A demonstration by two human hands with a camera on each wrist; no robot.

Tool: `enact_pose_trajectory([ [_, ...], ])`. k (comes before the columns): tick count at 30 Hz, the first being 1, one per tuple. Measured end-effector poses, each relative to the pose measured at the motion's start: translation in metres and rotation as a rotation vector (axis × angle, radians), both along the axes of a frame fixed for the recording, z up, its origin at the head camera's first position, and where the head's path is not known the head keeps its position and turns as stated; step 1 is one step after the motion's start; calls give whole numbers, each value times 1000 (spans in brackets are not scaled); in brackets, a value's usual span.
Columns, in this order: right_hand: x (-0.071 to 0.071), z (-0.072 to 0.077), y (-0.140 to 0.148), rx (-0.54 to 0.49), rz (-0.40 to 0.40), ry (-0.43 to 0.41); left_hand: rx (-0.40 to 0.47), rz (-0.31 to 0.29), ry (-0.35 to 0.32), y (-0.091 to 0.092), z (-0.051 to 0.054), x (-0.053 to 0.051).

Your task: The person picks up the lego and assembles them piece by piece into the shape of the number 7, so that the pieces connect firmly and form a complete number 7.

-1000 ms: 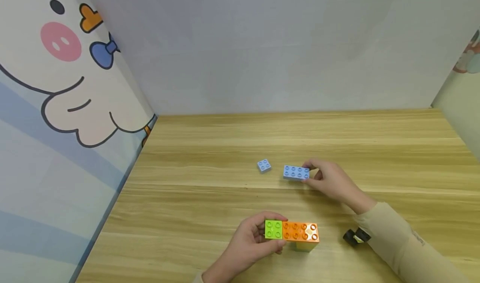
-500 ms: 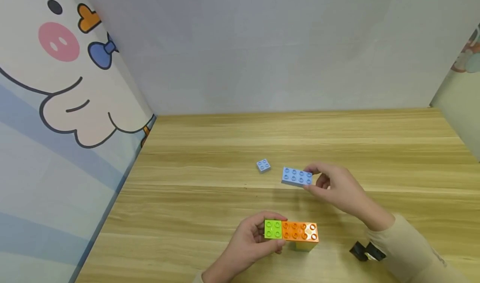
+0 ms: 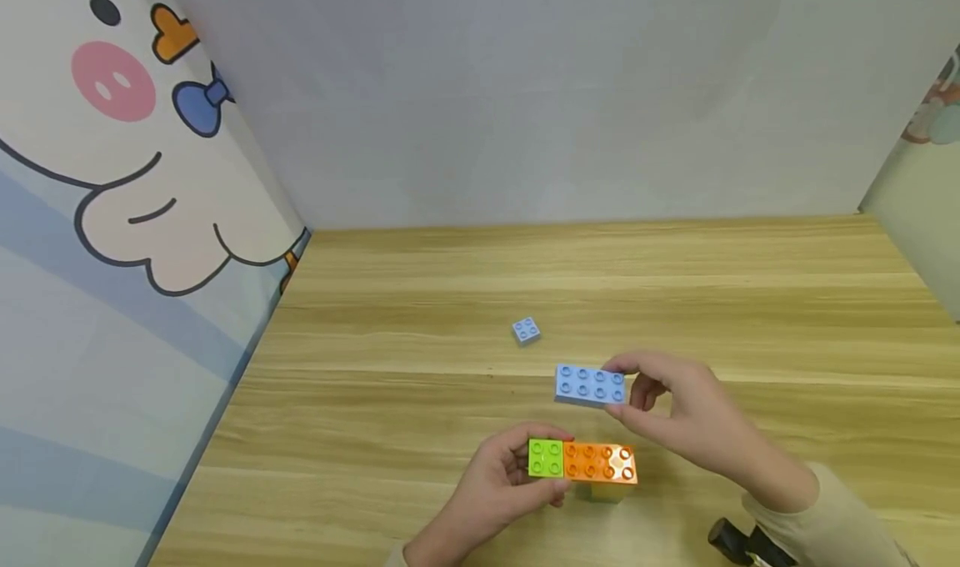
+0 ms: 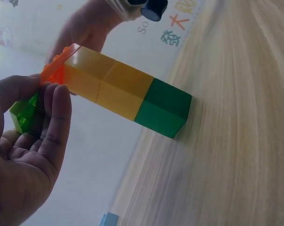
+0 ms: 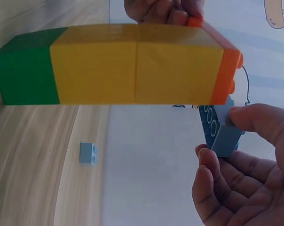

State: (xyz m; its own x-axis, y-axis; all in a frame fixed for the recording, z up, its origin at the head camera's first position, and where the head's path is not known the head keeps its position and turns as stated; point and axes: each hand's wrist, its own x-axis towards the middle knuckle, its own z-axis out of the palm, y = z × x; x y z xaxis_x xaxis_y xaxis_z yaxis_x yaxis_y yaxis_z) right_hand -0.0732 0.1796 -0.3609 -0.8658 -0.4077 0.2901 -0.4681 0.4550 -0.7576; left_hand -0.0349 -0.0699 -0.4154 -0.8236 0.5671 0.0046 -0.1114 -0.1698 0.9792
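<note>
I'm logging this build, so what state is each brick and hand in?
Green-and-yellow tower: upright on the tabletop.
Orange brick: atop the tower, overhanging it, studs bare.
Lime brick: against the orange brick's end, studs bare; its joint is hidden.
Long blue brick: held above the tabletop, studs up.
Small blue brick: loose on the tabletop, studs up.
Left hand: gripping the lime brick.
Right hand: pinching the long blue brick's end.

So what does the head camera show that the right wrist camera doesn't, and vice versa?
Only the head view: the lime green brick and, at lower right, a black object.

Only the right wrist view: the underside of the long blue brick and the seam between the two yellow blocks.

Both: the orange brick, long blue brick, small blue brick, left hand and right hand.
</note>
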Motion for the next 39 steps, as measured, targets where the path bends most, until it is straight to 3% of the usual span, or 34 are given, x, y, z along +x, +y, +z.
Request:
enact_pose_trajectory([
  [6, 13, 3, -3, 25, 7, 92, 31, -10, 15, 1, 0, 0],
  [13, 22, 5, -6, 17, 69, 189, 34, -8, 62, 1, -1, 0],
  [21, 29, 1, -13, 5, 122, 201, 43, -15, 81, 0, -2, 0],
  [39, 36, -5, -20, 1, 138, 205, 83, 1, 112, 2, -5, 1],
])
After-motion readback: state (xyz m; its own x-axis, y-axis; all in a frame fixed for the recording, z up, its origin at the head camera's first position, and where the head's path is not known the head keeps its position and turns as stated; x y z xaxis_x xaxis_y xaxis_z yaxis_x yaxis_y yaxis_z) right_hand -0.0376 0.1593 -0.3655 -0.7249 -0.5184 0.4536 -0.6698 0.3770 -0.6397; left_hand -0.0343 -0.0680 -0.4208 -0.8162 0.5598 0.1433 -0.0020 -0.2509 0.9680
